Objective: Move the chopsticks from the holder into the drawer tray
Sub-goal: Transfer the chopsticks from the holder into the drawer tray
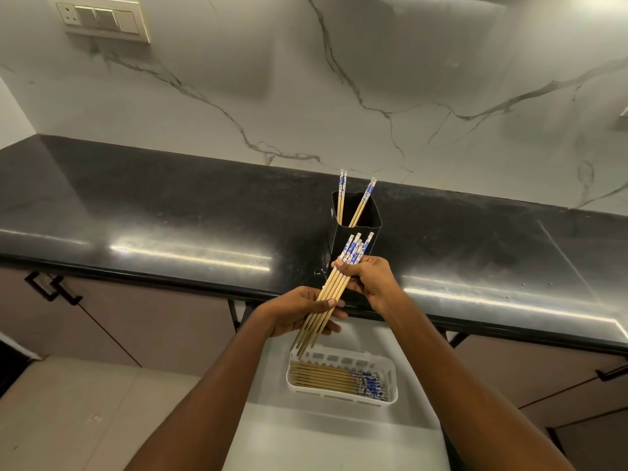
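Note:
A bundle of several bamboo chopsticks [353, 248] with blue-and-white tops slants between both hands, just in front of the counter edge. My right hand [372, 278] grips the bundle near its patterned tops. My left hand [299, 312] closes around its lower half, and the bare tips point down-left. Behind them a black square holder [368, 217] stands on the counter with two pairs of chopsticks [341, 195] leaning inside. Below my hands, a white slotted tray [390, 370] lies in the open drawer with several chopsticks [326, 377] flat in it, tops to the right.
The glossy black countertop [170, 212] runs left to right under a white marble backsplash with a switch plate [102, 18] at top left. The white drawer [339, 433] juts toward me between my forearms. Cabinet doors with black handles [54, 288] flank it.

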